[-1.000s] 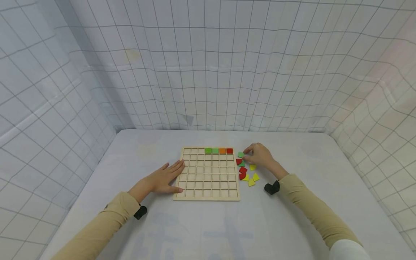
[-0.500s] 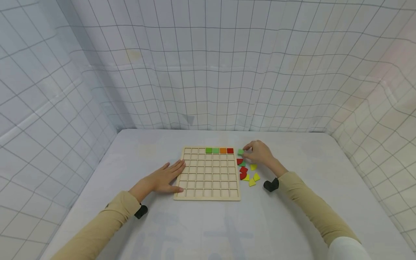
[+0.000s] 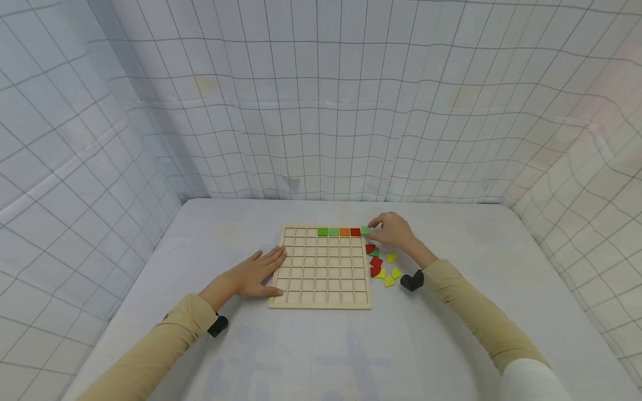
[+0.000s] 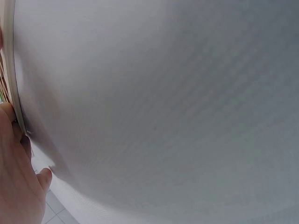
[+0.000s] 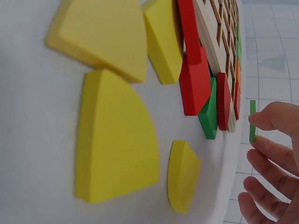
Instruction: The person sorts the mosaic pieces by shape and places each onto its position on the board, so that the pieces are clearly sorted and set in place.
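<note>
A wooden grid board (image 3: 321,306) lies on the table with four square tiles in its far row: a green tile (image 3: 322,231), a light green tile (image 3: 333,231), an orange tile (image 3: 344,231) and a red tile (image 3: 355,231). My left hand (image 3: 253,275) rests with straight fingers on the board's left edge. Between thumb and finger, my right hand (image 3: 393,229) pinches a light green tile (image 5: 252,121). In the head view that tile is at the board's far right corner; the right wrist view shows it held above the table.
Loose pieces lie right of the board: yellow pieces (image 5: 117,140), red pieces (image 5: 195,86) and a green piece (image 5: 209,114). Some touch or overlap. A white grid-patterned curtain (image 3: 321,111) stands behind the table, with more at both sides. Dark wrist devices (image 3: 412,280) sit below the sleeves.
My right hand has moved left and away from me, carrying the light green tile from beside the board to its far right corner. My left hand stays where it was.
</note>
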Demonstrator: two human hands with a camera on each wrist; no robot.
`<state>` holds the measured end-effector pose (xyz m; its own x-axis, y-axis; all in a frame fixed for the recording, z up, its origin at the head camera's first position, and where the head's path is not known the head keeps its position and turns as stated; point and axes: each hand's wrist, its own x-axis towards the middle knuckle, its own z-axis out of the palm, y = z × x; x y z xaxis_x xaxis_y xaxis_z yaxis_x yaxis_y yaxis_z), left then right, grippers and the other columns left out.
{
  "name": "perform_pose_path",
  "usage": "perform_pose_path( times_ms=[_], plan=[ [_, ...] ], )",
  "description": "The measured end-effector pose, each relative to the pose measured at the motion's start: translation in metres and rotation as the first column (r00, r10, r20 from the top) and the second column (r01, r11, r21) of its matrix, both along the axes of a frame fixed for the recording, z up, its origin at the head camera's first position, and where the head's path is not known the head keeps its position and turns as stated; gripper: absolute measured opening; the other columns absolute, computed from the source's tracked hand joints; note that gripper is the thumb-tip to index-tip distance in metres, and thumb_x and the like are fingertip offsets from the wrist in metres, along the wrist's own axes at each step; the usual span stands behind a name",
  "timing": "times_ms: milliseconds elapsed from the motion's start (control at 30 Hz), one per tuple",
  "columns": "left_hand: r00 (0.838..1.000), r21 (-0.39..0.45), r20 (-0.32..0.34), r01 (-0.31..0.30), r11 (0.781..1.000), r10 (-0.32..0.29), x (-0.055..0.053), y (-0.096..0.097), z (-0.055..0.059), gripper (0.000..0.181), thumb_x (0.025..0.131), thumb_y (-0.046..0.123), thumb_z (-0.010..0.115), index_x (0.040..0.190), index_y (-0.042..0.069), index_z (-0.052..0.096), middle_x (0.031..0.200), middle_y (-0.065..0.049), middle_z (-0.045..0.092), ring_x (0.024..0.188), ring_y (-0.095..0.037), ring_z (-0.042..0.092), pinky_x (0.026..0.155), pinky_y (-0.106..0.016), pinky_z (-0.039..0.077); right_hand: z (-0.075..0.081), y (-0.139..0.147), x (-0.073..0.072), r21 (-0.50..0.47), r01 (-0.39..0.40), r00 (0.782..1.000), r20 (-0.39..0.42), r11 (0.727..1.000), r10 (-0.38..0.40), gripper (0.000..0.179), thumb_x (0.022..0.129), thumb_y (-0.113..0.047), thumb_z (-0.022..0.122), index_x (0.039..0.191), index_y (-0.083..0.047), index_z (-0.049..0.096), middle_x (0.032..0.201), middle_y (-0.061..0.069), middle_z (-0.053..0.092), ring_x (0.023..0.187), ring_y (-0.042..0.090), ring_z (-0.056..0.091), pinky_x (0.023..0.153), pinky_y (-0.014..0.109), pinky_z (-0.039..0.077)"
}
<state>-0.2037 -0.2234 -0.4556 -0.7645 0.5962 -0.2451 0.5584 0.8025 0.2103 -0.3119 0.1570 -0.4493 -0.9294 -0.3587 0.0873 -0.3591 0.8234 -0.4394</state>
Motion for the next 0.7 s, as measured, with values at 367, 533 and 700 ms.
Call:
perform_pose_path(
  times_ms=[367, 533, 700],
  plan=[
    [1.000, -0.001, 0.000, 0.004, 1.000, -0.004, -0.001, 0.000, 0.000, 0.097, 0.089, 0.062, 0.053, 0.154, 0.002, 0.012, 0.162, -0.016, 0.006, 0.150, -0.033, 0.010, 0.118, -0.059, 0.011, 0.003, -0.017, -0.004, -0.009, -0.044, 0.998, -0.034, 0.999, 0.043, 0.027, 0.082, -0.028, 0.068, 0.102, -0.011, 0.076, 0.101, 0.005, 0.072, 0.088, 0.021, 0.059, 0.074, 0.034, 0.051],
    [1.000, 0.009, 0.011, 0.002, 1.000, -0.002, 0.000, 0.002, 0.001, 0.098, 0.089, 0.061, 0.053, 0.154, 0.001, 0.012, 0.162, -0.017, 0.006, 0.150, -0.033, 0.009, 0.118, -0.059, 0.011, 0.002, -0.024, -0.007, -0.024, -0.083, 0.994, -0.076, 0.996, 0.081, 0.024, 0.083, -0.027, 0.070, 0.099, -0.010, 0.077, 0.099, 0.007, 0.073, 0.086, 0.023, 0.062, 0.073, 0.035, 0.053],
    [1.000, 0.003, 0.011, -0.006, 1.000, 0.006, 0.001, 0.002, 0.002, 0.098, 0.089, 0.061, 0.054, 0.154, 0.001, 0.012, 0.162, -0.016, 0.007, 0.150, -0.033, 0.010, 0.118, -0.058, 0.012, 0.002, -0.034, -0.008, -0.036, -0.091, 0.994, -0.070, 0.995, 0.088, 0.026, 0.083, -0.029, 0.072, 0.099, -0.010, 0.076, 0.100, 0.006, 0.073, 0.087, 0.022, 0.063, 0.073, 0.035, 0.053]
  ],
)
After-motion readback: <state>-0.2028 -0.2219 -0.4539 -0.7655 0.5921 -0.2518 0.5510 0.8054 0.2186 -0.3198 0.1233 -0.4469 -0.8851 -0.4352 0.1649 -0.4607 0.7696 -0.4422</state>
